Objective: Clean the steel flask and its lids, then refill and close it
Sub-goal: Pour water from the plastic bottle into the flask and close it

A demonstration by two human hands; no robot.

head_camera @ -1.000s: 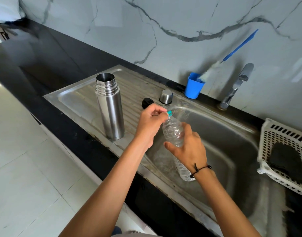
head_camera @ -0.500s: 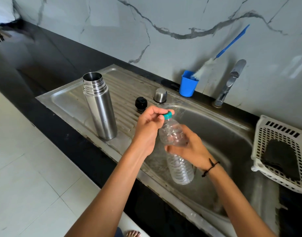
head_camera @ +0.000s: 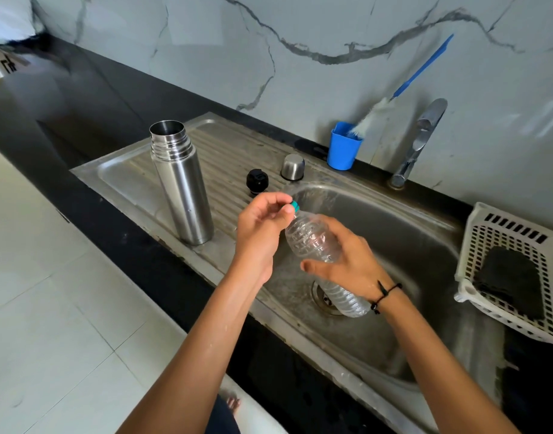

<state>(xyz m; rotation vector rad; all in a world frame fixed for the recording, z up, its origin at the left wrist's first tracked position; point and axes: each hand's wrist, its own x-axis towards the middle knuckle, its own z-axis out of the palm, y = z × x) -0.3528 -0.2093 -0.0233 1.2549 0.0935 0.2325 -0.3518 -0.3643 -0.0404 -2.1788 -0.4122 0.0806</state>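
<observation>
blue cup [head_camera: 342, 150] holding a brush [head_camera: 403, 86] by the tap [head_camera: 420, 142], white basket [head_camera: 485, 233] with dark cloth [head_camera: 510, 281] at right

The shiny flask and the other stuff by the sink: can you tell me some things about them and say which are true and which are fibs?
1. The steel flask stands upright with no lid on. True.
2. The black lid is screwed onto the flask. False: it sits on the draining board, beside the small steel cap.
3. The left hand pinches the plastic bottle's teal cap. True.
4. The right hand holds the blue cup. False: it grips the plastic bottle; the cup stands by the wall.
5. The brush lies in the basin. False: it stands in the blue cup.
</observation>
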